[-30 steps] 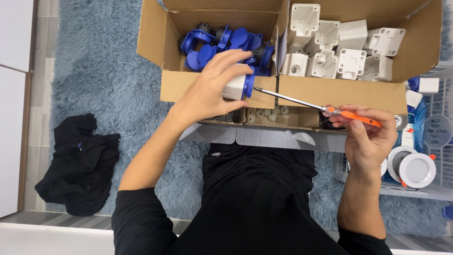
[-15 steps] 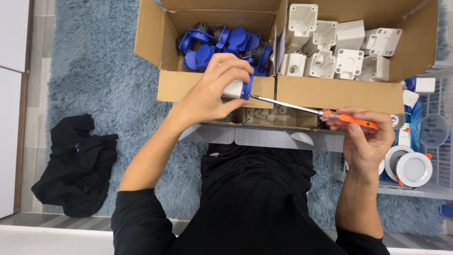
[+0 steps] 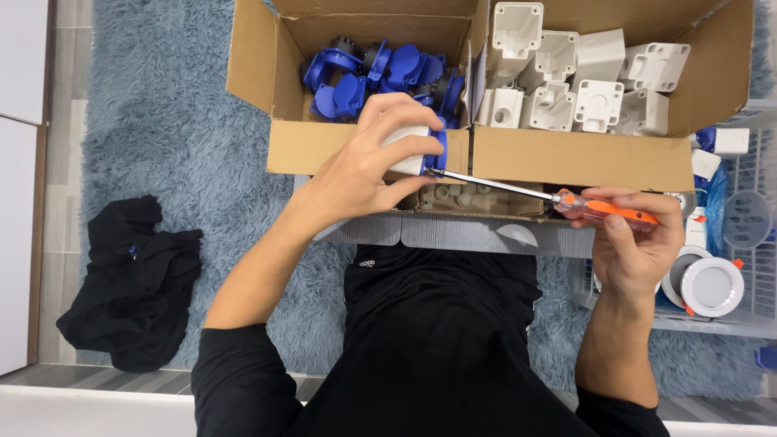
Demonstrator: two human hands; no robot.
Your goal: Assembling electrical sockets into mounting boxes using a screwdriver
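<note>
The left hand (image 3: 364, 166) grips a white-and-blue socket part (image 3: 414, 151) above the cardboard box (image 3: 364, 150) while the right hand (image 3: 635, 243), closed around an orange-handled screwdriver (image 3: 603, 210), sets its tip against it, so the screw work looks midway, with many loose parts left in the box.

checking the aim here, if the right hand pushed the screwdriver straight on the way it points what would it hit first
The right hand holds the screwdriver aimed left and slightly up. Its tip already sits at the white and blue part gripped by the left hand, so that part comes first. Depth is hard to judge.
</note>
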